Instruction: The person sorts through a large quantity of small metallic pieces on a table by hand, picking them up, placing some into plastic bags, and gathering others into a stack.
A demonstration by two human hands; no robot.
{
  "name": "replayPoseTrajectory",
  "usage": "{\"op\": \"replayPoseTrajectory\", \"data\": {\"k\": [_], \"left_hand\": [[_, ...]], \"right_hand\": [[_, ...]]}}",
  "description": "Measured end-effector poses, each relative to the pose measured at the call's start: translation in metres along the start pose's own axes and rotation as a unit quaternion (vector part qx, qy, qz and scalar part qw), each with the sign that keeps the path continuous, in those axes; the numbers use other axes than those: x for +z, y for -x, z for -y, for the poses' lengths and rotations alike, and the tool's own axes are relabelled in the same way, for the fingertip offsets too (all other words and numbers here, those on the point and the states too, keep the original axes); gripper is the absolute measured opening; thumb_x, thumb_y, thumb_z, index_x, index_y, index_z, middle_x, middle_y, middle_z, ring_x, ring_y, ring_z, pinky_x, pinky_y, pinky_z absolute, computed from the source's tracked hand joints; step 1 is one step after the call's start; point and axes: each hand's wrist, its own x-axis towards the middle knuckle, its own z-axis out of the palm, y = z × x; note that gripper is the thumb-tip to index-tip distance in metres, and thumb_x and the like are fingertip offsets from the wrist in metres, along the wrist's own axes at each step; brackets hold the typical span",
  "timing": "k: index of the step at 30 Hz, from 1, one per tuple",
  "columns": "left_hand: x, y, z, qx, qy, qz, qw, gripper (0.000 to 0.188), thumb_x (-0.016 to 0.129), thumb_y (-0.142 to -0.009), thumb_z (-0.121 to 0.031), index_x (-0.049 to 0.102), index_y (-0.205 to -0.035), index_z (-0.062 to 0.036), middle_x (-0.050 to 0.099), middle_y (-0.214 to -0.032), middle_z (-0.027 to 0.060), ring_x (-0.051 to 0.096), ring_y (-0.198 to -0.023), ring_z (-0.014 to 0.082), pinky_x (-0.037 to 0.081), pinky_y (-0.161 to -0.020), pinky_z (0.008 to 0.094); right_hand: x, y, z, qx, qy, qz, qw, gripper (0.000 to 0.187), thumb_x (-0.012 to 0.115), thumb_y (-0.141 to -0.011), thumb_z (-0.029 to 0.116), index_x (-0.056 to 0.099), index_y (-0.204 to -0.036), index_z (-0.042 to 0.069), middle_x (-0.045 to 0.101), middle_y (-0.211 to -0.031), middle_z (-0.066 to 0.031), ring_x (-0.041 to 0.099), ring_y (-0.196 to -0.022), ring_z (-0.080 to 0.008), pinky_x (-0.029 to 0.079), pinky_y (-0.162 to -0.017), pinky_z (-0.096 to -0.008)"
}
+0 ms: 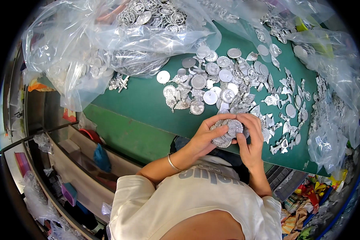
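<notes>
The person's left hand (205,137) and right hand (252,145) meet at the near edge of the table (136,105), elbows bent, forearms angled inward, fingers curled over the far side and thumbs on the near face. Together they grasp a clutch of round metal discs (233,127), silvery and embossed with raised relief. A smooth bracelet (172,163) rings the left wrist. Just beyond the fingers spreads a heap of metal pieces (225,76), flat, plain-faced rounds mixed with rimmed and leaf-like ones, on the matte green surface. Crinkled, translucent plastic bags (74,52) bulge behind, one full of openwork metal rings (152,14).
</notes>
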Motion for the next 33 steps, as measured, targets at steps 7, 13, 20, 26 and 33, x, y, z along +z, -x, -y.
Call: {"op": "replayPoseTrajectory", "data": {"k": [7, 13, 20, 26, 33], "left_hand": [[-0.003, 0.003, 0.004, 0.046, -0.235, -0.018, 0.971, 0.033, 0.062, -0.081, -0.004, 0.057, -0.113, 0.0007, 0.057, -0.114, 0.0108, 0.054, -0.102, 0.0165, 0.044, -0.088, 0.0302], [0.005, 0.003, -0.005, -0.01, -0.09, -0.028, 0.996, 0.031, 0.061, -0.084, -0.011, 0.051, -0.112, -0.0021, 0.054, -0.116, 0.0197, 0.061, -0.094, 0.0281, 0.053, -0.076, 0.0384], [0.004, 0.003, -0.018, 0.007, -0.114, -0.041, 0.993, 0.028, 0.059, -0.085, -0.011, 0.051, -0.111, -0.0041, 0.052, -0.119, 0.021, 0.06, -0.096, 0.0304, 0.052, -0.078, 0.0395], [0.004, 0.002, -0.026, 0.013, -0.133, -0.051, 0.99, 0.03, 0.057, -0.086, -0.01, 0.049, -0.113, -0.0016, 0.05, -0.121, 0.0218, 0.059, -0.098, 0.0317, 0.052, -0.081, 0.0413], [0.008, -0.009, -0.027, -0.005, -0.116, -0.04, 0.992, 0.031, 0.059, -0.085, -0.011, 0.05, -0.113, -0.0021, 0.049, -0.122, 0.0216, 0.059, -0.099, 0.0319, 0.051, -0.082, 0.0421]], "right_hand": [[-0.012, -0.004, 0.018, 0.039, -0.024, 0.017, 0.999, 0.027, 0.069, -0.067, 0.0, 0.055, -0.09, 0.001, 0.058, -0.102, -0.0143, 0.053, -0.098, -0.0295, 0.042, -0.081, -0.037], [-0.036, -0.016, 0.004, 0.228, -0.231, 0.005, 0.946, 0.012, 0.064, -0.079, 0.001, 0.053, -0.085, 0.0, 0.061, -0.076, -0.0061, 0.056, -0.064, -0.0109, 0.045, -0.055, -0.023], [-0.155, -0.157, 0.025, -0.022, -0.116, -0.239, 0.964, 0.008, 0.054, -0.088, 0.008, 0.053, -0.093, 0.001, 0.053, -0.064, -0.0017, 0.052, -0.046, -0.0085, 0.038, -0.04, -0.021], [-0.256, -0.333, 0.012, -0.171, 0.216, -0.525, 0.806, 0.019, 0.053, -0.087, 0.015, 0.058, -0.095, -0.002, 0.064, -0.075, -0.012, 0.061, -0.065, -0.0163, 0.047, -0.059, -0.0304], [-0.274, -0.372, -0.075, 0.037, -0.025, -0.353, 0.934, 0.032, 0.045, -0.091, 0.024, 0.058, -0.105, -0.002, 0.066, -0.086, -0.0132, 0.062, -0.079, -0.0221, 0.046, -0.076, -0.0324]]}}
